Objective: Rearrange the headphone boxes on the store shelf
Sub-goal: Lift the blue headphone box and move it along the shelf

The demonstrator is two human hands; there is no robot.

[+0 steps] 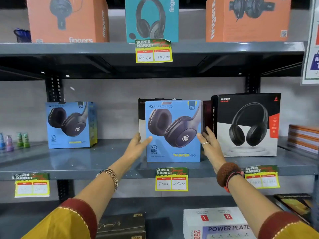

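A blue Zebronics headphone box (173, 131) stands upright at the middle of the grey middle shelf (86, 161). My left hand (137, 145) presses its left edge and my right hand (209, 145) presses its right edge, so both hands grip it. Behind it a black and white box (141, 114) is mostly hidden. A second blue Zebronics box (70, 125) stands at the left. A black and white Rockerz box (246, 125) stands at the right, with a dark red box (207, 116) squeezed beside it.
On the top shelf stand two orange boxes (69, 19) (248, 19) and a teal box (151, 19). Small bottles (13, 141) sit at the far left, stacked books (303, 137) at the far right. Price tags (171, 179) hang from shelf edges. Boxes (215, 223) lie on the lower shelf.
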